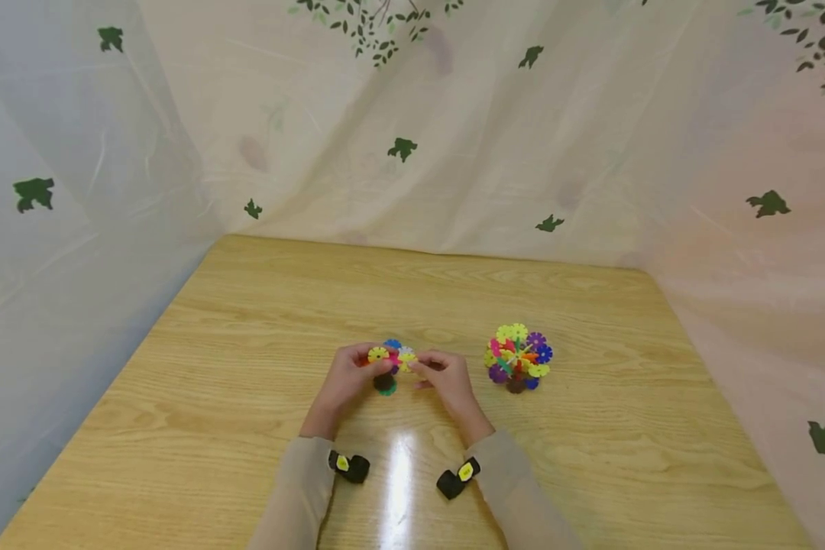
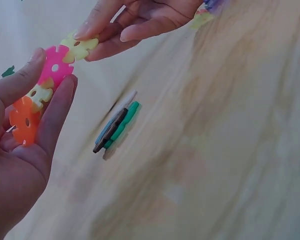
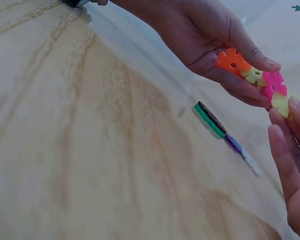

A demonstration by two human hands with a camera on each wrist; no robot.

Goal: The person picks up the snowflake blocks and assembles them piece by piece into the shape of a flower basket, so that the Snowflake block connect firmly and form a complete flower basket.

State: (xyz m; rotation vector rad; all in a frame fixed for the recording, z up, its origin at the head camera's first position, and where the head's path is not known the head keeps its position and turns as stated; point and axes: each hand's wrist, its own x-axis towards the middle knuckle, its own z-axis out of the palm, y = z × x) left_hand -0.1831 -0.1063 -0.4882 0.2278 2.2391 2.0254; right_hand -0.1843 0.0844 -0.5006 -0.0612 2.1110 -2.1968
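My left hand (image 1: 347,376) holds a short chain of notched plastic flower discs over the table. In the left wrist view the chain runs from an orange disc (image 2: 23,122) in the palm through a small yellow disc (image 2: 41,94) to a pink disc (image 2: 56,62), gripped between thumb and fingers. At the far end, my right hand (image 1: 450,380) pinches a pale yellow disc (image 3: 279,104) by its edge, where it meets the pink one. Beneath the hands lie loose discs: brown (image 3: 211,116), green (image 3: 209,121), purple (image 3: 233,143) and others, in blue and white.
A round, many-coloured cluster of joined flower discs (image 1: 519,357) stands on the wooden table (image 1: 612,428) to the right of the hands. Behind and beside the table hang pale curtains (image 1: 330,153) with leaf prints. Each wrist wears a black strap with a small camera.
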